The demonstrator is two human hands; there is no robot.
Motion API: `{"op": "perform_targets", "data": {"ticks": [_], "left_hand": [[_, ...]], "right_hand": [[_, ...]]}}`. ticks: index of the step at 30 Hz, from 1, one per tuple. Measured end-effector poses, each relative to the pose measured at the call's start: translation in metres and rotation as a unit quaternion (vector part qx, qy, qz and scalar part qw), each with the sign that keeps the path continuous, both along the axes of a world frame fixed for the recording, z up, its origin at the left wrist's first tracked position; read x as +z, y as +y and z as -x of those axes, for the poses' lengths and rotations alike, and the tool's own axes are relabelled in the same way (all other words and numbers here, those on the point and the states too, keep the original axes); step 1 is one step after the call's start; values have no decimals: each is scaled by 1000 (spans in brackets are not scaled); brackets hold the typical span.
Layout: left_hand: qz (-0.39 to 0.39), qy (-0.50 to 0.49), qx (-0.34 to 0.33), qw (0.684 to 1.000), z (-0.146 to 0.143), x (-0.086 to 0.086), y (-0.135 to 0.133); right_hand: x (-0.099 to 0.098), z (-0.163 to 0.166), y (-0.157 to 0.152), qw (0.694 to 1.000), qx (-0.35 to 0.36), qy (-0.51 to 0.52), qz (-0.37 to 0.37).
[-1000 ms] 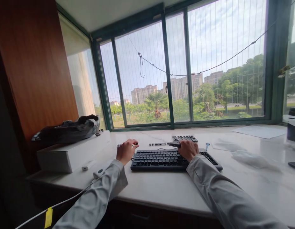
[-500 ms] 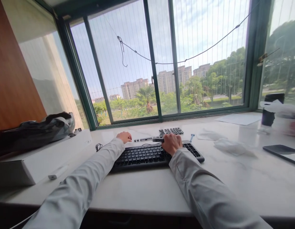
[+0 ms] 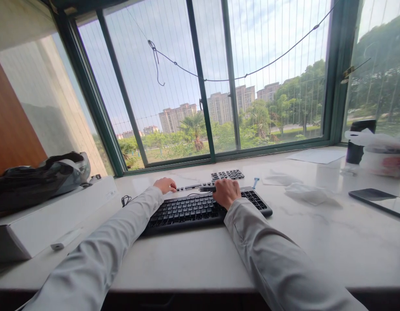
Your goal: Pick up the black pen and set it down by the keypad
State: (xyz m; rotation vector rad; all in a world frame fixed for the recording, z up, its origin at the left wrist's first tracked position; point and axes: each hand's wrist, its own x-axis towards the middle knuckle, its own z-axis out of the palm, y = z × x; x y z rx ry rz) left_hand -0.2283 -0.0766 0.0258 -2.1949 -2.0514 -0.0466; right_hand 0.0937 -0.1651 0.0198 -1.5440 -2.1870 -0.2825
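A black keyboard (image 3: 193, 209) lies on the white marble counter (image 3: 200, 255) before the window. My right hand (image 3: 226, 192) rests closed on the keyboard's far edge, gripping a dark slim tool (image 3: 207, 188) that points left. My left hand (image 3: 165, 185) lies curled on the counter beyond the keyboard's far left corner, next to a row of loose black keycaps (image 3: 188, 187); I cannot make out what its fingers hold. More loose keycaps (image 3: 227, 174) lie in a cluster further back.
A white box (image 3: 54, 214) with a dark bag (image 3: 38, 177) on it stands at left. A small blue tool (image 3: 254, 183), crumpled tissue (image 3: 308, 195), a phone (image 3: 378, 201), a paper sheet (image 3: 316, 155) and a black cup (image 3: 357, 142) lie at right.
The camera has moved right and closer. My left hand reached further forward past the keyboard's corner toward the keycap row. My right hand stays on the keyboard with the tool.
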Motion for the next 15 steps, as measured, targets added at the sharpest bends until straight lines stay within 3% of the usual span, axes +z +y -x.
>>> {"op": "perform_targets", "data": {"ticks": [15], "left_hand": [[9,-4,4,1000,3,1,-2]], "right_hand": [[-4,0,3,1000,-2,-4,0]]}}
